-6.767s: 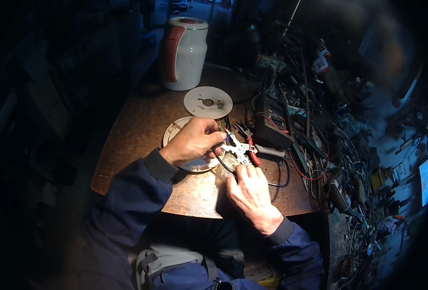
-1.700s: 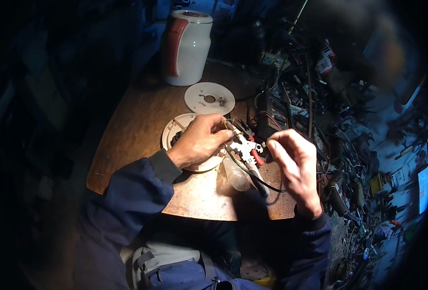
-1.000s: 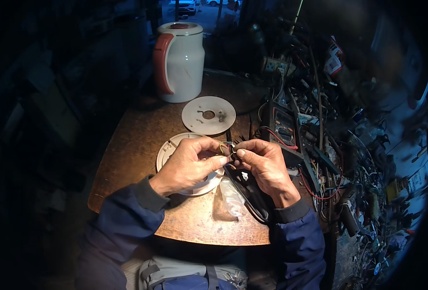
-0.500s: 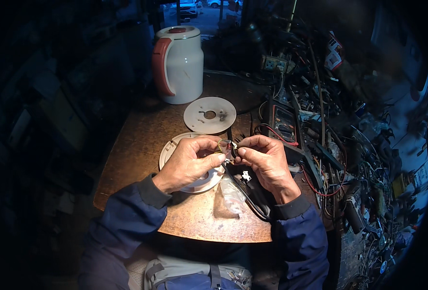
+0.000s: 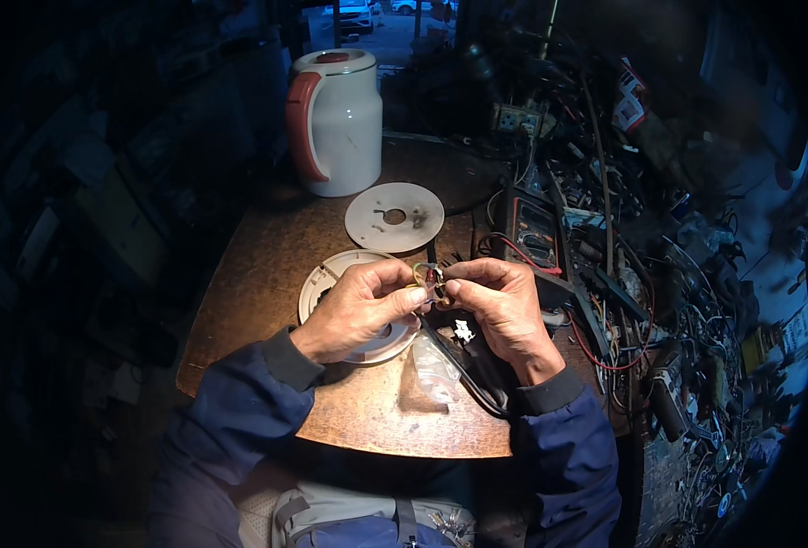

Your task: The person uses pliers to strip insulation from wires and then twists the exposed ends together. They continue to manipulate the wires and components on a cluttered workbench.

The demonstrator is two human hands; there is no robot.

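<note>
Both hands meet above the wooden table, fingers pinched round a small cluster of wires (image 5: 431,274). My left hand (image 5: 361,306) is closed, with thumb and forefinger on the yellow-green wire. Facing it, my right hand (image 5: 498,309) pinches the other side of the cluster; fingertips hide the exact part it grips. Beneath my left hand lies a round white plastic base (image 5: 317,285), partly covered. A thick black cable (image 5: 466,376) runs from below the fingers toward the right. Near it are a small white connector piece (image 5: 463,331) and a clear plastic bag (image 5: 435,373).
A flat round plate (image 5: 381,203) with a centre hole lies beyond the hands. Behind it stands a white kettle (image 5: 354,128) with a red handle. On the right, a multimeter (image 5: 536,226) with a red lead borders a dense heap of cables and parts (image 5: 641,301).
My fingers have shifted slightly around the wires, and the right fingertips sit a little closer to the left ones. The surrounding objects stay in place.
</note>
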